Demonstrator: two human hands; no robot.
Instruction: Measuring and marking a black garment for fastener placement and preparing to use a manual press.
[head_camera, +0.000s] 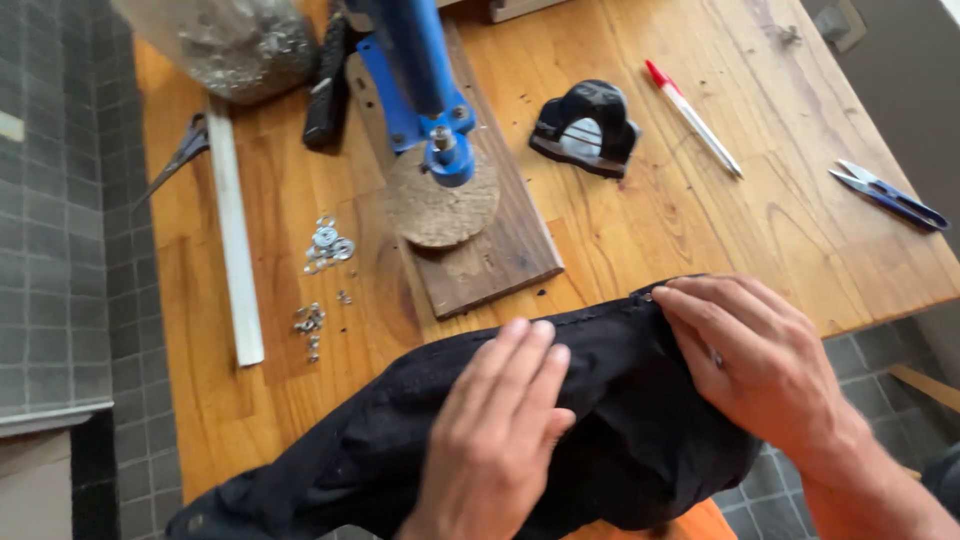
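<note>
Hands flat on black garment at table edge — left hand open, right hand pressing seam.

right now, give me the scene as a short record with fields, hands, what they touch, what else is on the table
left hand: flat on the black garment, fingers together
right hand: fingers pressing the garment's upper edge
garment: draped over the near edge of the wooden table
press: blue hand press on a wooden board, round cork pad under it
small parts: metal rings left of the board
other: red-capped pen, blue snips, white strip
</note>
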